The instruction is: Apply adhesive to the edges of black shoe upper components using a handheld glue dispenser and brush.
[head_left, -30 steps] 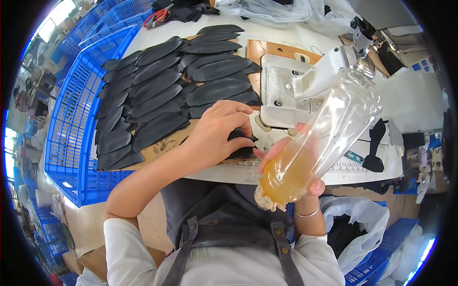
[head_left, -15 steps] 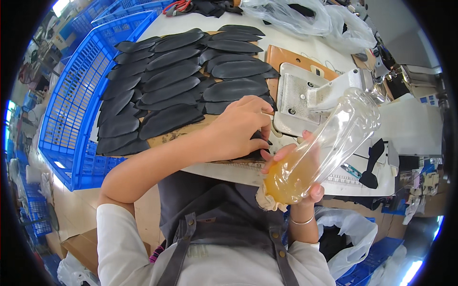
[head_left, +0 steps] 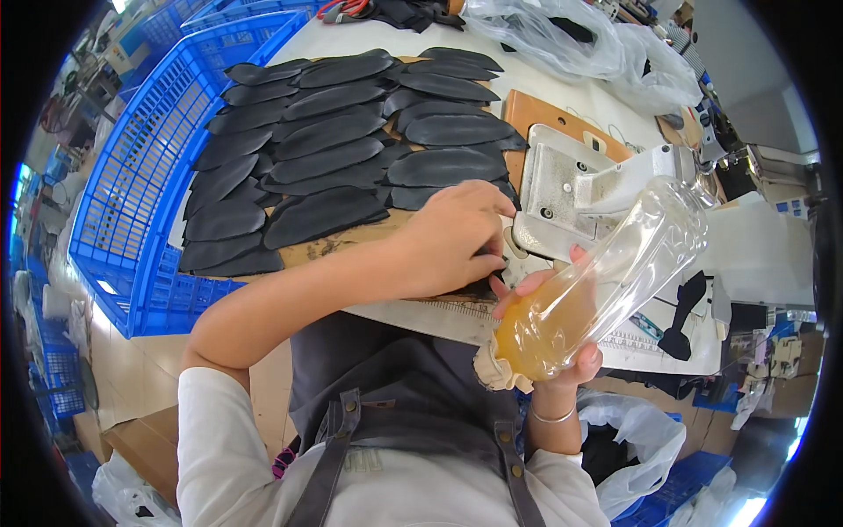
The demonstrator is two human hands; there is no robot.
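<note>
Pale tabletop (head_left: 439, 321) spreads beneath our white sewing machine (head_left: 628, 183), with clear plastic bags (head_left: 654, 70) beyond it. Left of the machine, we have black leaf-shaped pieces (head_left: 325, 165) overlapping in rows on a brown board (head_left: 327, 246); farther left stands a blue crate (head_left: 132, 193). On the machine's near side, our right hand (head_left: 566, 376) has its grip closed around a tilted clear bottle (head_left: 615, 272), amber liquid pooled in its lower end. Also nearer us than the machine, our left hand (head_left: 457, 235) curls over a small black piece (head_left: 479, 288); we cannot tell whether it is pinched.
</note>
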